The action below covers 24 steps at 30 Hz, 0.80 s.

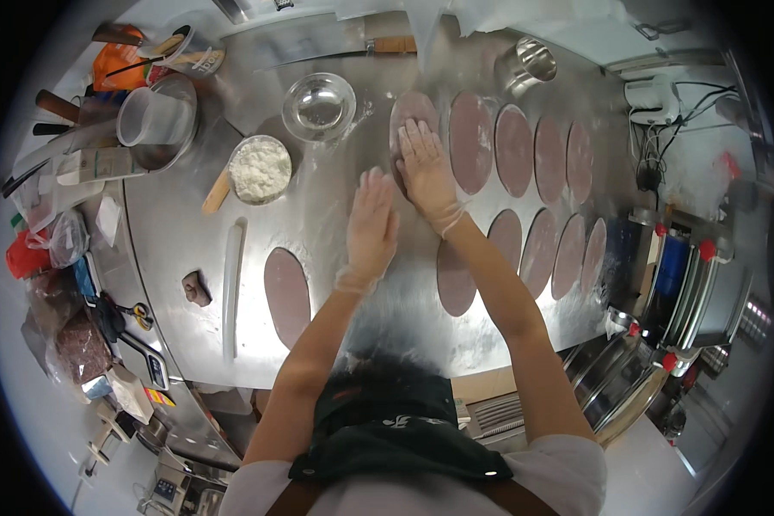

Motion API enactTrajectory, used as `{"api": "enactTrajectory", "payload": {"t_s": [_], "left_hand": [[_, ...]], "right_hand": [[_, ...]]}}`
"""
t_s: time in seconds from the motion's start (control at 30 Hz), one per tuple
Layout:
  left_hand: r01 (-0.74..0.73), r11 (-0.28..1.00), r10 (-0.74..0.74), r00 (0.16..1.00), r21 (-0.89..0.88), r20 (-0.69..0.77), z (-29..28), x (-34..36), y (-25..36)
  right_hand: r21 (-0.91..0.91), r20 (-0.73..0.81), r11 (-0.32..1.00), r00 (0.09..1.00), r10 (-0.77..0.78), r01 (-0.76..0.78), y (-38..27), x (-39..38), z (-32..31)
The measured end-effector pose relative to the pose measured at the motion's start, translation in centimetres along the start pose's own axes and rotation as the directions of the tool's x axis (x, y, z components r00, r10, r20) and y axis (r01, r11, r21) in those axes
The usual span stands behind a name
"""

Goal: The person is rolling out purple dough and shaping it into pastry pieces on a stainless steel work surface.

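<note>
My right hand (pixel 427 175), in a clear glove, lies flat with its fingers stretched over an oval sheet of purplish-brown dough (pixel 414 105). My left hand (pixel 371 225), also gloved, is beside it with straight fingers and nothing in it; whether it touches the steel table (pixel 353 331) I cannot tell. Several similar ovals, such as one dough sheet (pixel 471 142), lie in two rows to the right. Nearer my left forearm lies a separate dough oval (pixel 286 297). Left of that are a pale, slim rolling pin (pixel 233 292) and a small dough lump (pixel 195 290).
A bowl of white flour (pixel 260 169) and a clear glass bowl (pixel 318 105) stand at the far left. A large knife (pixel 318 48) lies at the back; metal cups (pixel 531 65) lie back right. Containers and a pair of scissors (pixel 138 316) crowd the left side.
</note>
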<state>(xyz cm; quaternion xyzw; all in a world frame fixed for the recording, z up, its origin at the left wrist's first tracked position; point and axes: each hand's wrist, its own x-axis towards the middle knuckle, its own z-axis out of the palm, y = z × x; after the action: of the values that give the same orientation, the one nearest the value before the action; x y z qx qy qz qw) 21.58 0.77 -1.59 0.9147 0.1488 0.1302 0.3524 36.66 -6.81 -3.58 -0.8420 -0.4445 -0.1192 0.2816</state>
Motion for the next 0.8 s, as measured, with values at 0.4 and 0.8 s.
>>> {"api": "enactTrajectory", "payload": {"t_s": [0.4,0.8], "left_hand": [[0.47,0.757,-0.558,0.826,-0.453,-0.075,-11.4,-23.3,-1.0],[0.503,0.08,-0.754,0.595,-0.86,0.278,-16.4,-25.9,-8.0]], "right_hand": [[0.364,0.364,0.884,0.918,0.156,-0.295,-21.4,-5.1,4.0],[0.187,0.538,0.821,0.755,0.374,-0.539,-24.8,-5.2,4.5]]}}
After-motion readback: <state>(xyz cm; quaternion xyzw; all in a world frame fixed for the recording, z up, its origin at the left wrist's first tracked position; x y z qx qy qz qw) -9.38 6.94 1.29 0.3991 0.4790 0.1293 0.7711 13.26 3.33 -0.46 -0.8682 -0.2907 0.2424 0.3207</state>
